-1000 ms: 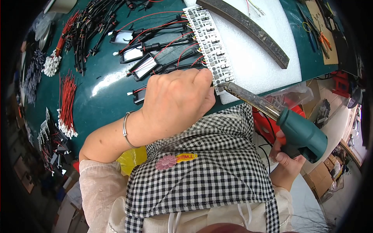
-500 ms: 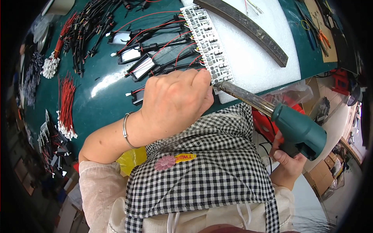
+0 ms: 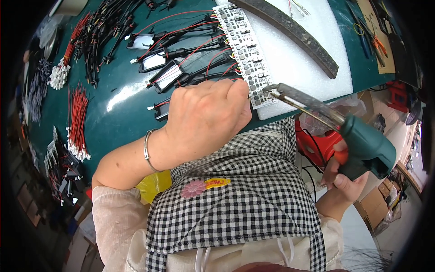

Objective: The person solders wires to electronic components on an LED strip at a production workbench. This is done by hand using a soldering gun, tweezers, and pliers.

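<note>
Board [image 3: 244, 54] on white foam [image 3: 290, 75], toward the front of the green surface [image 3: 127, 124]. Nearest, just past a checked apron [image 3: 231, 204], right hand [image 3: 349, 186] wrapped round the handle of a green iron [image 3: 369, 145], bent tip just over the near right corner of the board; cannot tell whether touching. Left hand [image 3: 208, 115] beside that corner, curled over the near left edge, back uppermost, fingertips hidden; cannot tell whether pinching a wire or pressed together on nothing. Well to the left, red bundle [image 3: 79, 120] with white plugs. Slightly farther, short coloured leads along the left edge of the board, running into black cables [image 3: 172, 53] among small black cases [image 3: 166, 77] with pale panels. Judging by those leads, seemingly wired at most positions from the far end down, with perhaps only the near end left; cannot confirm single joints at such size, nor anything behind the knuckles. Beyond, dark curved bar [image 3: 297, 35] across the foam, right of the board. Far left, heap [image 3: 106, 34] of more black cables, seemingly unattached. Far right, orange pliers [image 3: 378, 46].
</note>
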Motion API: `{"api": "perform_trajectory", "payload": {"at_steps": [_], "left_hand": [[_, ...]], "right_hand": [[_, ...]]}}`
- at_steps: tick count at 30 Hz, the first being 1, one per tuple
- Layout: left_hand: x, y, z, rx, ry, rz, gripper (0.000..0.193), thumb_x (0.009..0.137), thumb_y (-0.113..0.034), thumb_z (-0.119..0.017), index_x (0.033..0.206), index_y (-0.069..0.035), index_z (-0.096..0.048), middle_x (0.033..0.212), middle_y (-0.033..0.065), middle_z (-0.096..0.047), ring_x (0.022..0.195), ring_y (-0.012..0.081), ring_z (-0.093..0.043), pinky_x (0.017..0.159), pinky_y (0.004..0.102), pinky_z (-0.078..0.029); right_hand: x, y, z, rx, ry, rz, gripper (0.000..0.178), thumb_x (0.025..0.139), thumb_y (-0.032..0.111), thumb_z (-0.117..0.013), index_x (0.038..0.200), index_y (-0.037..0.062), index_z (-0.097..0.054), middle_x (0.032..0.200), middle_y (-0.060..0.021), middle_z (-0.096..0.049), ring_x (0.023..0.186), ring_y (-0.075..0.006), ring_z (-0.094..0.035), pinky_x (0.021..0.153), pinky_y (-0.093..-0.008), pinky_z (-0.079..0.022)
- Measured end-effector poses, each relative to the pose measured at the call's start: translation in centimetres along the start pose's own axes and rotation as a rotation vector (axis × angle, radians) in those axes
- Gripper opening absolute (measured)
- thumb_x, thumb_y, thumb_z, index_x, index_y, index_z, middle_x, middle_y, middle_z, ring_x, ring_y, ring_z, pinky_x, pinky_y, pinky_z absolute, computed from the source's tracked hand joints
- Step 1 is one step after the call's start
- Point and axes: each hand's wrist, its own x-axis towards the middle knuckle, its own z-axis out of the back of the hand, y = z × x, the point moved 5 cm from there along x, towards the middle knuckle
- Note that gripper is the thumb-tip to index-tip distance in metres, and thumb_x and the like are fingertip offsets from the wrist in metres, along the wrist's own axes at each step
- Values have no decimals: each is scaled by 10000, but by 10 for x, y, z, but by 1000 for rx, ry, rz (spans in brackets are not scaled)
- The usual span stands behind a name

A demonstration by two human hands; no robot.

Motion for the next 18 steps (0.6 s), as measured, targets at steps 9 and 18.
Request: {"api": "perform_trajectory", "payload": {"at_steps": [9,18], "left_hand": [[-1,0,0,20,11,9,226,658,-76,-709,766,-61,-511,622,37,-548,507,188,-558,424,291,-428],[5,3,5,-125,123,79,161,722,-66,-697,796,-22,-561,654,86,-586,524,225,-576,457,300,-452]], "right_hand": [[4,-2,-2,32,-7,70,748,593,90,-812,1180,-171,-428,1066,-273,-575,472,-131,-503,407,-269,-481],[9,-7,-7,60,-35,32,779,584,144,-805,1190,-158,-420,914,-216,-604,438,-139,-480,390,-255,-443]]}}
